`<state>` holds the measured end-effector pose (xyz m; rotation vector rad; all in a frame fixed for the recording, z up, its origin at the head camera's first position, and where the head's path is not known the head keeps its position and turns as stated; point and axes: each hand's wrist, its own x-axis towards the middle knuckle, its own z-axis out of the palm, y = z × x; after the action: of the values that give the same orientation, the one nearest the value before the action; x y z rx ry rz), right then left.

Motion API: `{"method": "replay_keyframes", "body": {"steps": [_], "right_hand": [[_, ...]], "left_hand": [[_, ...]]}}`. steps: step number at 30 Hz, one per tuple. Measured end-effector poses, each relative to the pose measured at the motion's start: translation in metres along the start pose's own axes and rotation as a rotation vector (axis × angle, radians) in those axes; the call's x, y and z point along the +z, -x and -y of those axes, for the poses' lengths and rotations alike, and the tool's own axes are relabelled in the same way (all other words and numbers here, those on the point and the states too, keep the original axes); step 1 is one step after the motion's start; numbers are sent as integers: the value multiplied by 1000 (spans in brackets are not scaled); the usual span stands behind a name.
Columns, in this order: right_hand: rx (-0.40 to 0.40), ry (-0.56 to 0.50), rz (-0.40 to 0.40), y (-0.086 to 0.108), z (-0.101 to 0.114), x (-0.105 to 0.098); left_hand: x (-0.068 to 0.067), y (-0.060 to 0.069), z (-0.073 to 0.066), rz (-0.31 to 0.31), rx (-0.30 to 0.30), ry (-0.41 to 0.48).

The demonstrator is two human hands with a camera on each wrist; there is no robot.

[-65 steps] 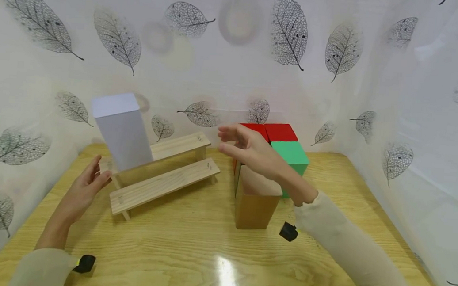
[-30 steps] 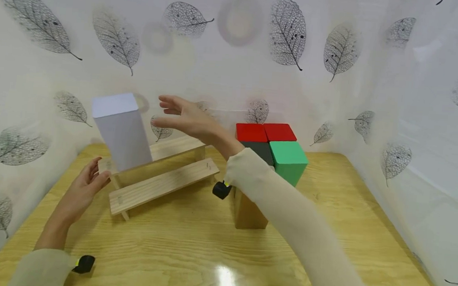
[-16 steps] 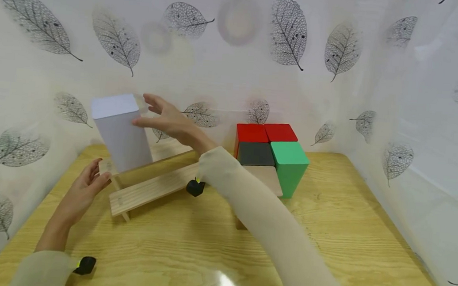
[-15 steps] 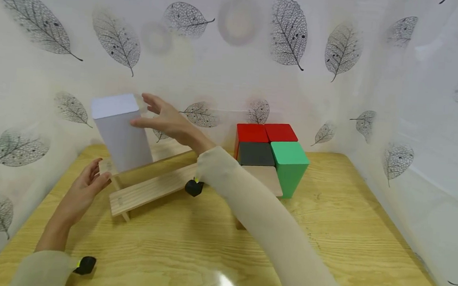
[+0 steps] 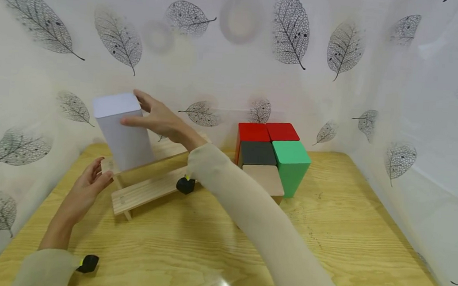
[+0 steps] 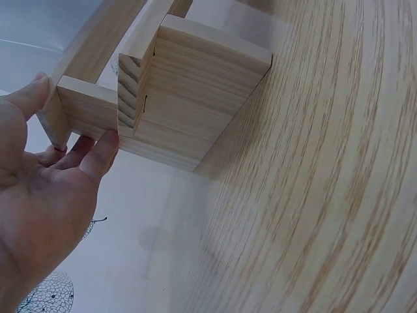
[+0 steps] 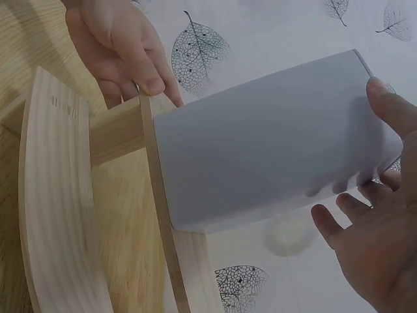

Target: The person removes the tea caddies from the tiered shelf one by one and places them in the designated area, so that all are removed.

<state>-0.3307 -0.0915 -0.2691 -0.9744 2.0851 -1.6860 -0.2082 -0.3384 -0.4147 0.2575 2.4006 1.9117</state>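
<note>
A tall white box [image 5: 126, 136] stands on the upper board of a two-step wooden shelf rack [image 5: 145, 195]. My right hand [image 5: 159, 118] is spread around the box's upper right side, its thumb in front and its fingers toward the back. In the right wrist view the thumb [image 7: 391, 104] reaches the box's edge, while the fingers [image 7: 329, 225] lie close beside it with a narrow gap. With my left hand [image 5: 84, 190] I hold the left end of the rack's upper board; the left wrist view shows the thumb [image 6: 32, 96] on one side and fingers [image 6: 101, 155] on the other.
Right of the rack, several boxes stand grouped on the wooden table [image 5: 350, 240]: two red boxes [image 5: 281, 132], a black box [image 5: 257, 154], a green box [image 5: 291, 169] and a brown box [image 5: 264, 178]. My right sleeve partly hides the brown one. A leaf-patterned curtain [image 5: 234, 72] surrounds the table.
My right hand has travelled left from above the grouped boxes to the white box's side. My left hand, the rack and the white box keep their places.
</note>
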Motion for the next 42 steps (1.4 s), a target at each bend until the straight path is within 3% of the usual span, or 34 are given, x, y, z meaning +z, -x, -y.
{"method": "replay_keyframes", "body": {"steps": [16,28,36,42], "right_hand": [[-39,39,-28,-1,-1,0],[-57,55,-48,12,-1,-8],[-66,-2,-32,23,0,-11],[-51,-12,-55,38,1,-14]], "left_hand": [[1,0,3,-8,28,3],[0,0,2,-12,31,-37],[0,1,1,-13,24,-56],[1,0,2,-16,57,-15]]}}
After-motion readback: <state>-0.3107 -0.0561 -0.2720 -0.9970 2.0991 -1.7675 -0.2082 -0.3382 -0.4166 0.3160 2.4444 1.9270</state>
